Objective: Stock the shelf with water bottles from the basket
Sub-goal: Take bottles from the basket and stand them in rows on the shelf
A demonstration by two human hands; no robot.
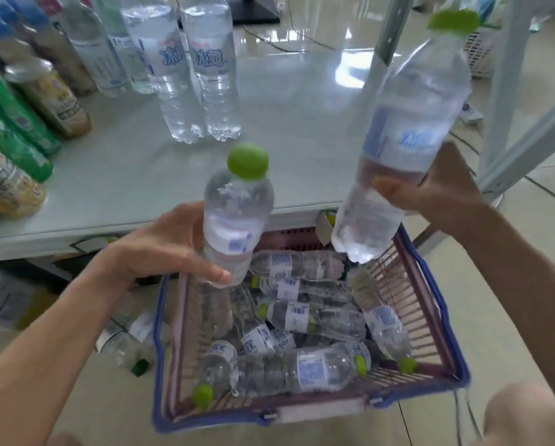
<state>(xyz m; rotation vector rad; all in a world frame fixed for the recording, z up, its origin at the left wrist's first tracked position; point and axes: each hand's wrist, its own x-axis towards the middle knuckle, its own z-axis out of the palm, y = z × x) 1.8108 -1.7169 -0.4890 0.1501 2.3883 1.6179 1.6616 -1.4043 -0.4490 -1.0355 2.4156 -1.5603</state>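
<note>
My left hand [170, 249] grips a clear water bottle with a green cap [237, 214], held upright above the basket's left side. My right hand [437, 185] holds a second green-capped water bottle [411, 123], tilted to the right and raised higher, over the shelf's front right corner. The pink basket with blue rim [443, 320] sits on the floor below, with several water bottles [305, 368] lying in it. Two water bottles [202, 75] stand upright on the white shelf board [134, 175].
Green and beige drink bottles [15, 123] line the shelf's left side, with more clear bottles behind. A grey shelf upright [385, 43] rises at the right. A loose bottle [125, 336] lies on the floor left of the basket. My knee [527, 416] shows at lower right.
</note>
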